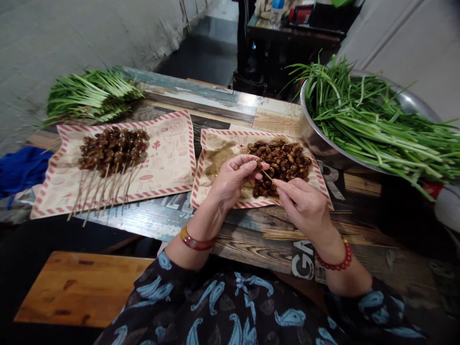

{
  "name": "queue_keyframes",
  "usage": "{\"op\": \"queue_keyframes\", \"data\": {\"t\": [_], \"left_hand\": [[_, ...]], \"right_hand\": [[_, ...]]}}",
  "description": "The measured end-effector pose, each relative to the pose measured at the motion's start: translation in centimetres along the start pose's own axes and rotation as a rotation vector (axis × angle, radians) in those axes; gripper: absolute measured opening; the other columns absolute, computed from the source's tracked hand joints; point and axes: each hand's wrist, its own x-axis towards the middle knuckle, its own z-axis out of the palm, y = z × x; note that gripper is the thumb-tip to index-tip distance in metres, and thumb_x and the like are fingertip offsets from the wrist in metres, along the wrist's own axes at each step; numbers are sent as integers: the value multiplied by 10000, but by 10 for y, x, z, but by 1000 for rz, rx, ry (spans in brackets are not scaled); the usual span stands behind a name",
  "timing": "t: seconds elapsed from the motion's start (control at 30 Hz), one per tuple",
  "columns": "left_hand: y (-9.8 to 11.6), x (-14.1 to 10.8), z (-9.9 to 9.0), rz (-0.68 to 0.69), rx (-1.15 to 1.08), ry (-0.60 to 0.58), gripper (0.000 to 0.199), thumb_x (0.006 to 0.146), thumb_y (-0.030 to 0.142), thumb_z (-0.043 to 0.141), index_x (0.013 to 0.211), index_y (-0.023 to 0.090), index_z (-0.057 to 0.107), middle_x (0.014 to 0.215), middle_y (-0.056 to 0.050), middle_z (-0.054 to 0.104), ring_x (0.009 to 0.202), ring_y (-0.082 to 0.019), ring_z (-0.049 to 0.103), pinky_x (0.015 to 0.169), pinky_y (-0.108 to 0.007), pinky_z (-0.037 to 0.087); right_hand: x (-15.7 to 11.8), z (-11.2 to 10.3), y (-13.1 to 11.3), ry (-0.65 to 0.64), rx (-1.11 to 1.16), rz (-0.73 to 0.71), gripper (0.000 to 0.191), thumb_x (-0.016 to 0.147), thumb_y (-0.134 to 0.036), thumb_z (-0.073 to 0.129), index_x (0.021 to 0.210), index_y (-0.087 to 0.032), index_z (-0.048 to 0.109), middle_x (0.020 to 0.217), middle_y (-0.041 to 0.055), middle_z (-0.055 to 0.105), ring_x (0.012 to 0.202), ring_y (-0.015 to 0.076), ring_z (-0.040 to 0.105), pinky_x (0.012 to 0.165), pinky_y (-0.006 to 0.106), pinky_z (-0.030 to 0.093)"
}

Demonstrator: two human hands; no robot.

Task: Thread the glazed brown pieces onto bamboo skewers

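My left hand (233, 179) pinches a small brown piece at the tip of a thin wooden skewer (267, 175). The skewer's other end is held between the fingers of my right hand (305, 201). Both hands are over the right paper sheet (215, 139), beside a pile of glossy brown pieces (283, 160). On the left paper sheet (168, 158) lie several filled skewers (113, 148), their bare sticks pointing towards me. Loose bare skewers (283, 234) rest on the table just below my right hand.
A metal bowl (323, 143) full of long green stalks (370, 120) stands at the right. Bundled green stalks (93, 96) lie at the back left, and a blue cloth (23, 170) at the left edge. A wooden stool (82, 287) is below left. A person's legs (245, 38) show behind the table.
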Motion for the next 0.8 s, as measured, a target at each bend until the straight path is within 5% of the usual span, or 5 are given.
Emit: {"op": "queue_keyframes", "data": {"t": [0.8], "left_hand": [[-6, 0, 2, 2, 29, -29, 292, 713, 296, 780, 909, 135, 636, 866, -69, 746, 611, -86, 636, 581, -194, 464]], "right_hand": [[5, 1, 1, 48, 213, 60, 239, 925, -147, 524, 1074, -190, 707, 868, 53, 704, 762, 149, 649, 692, 284, 534]]}}
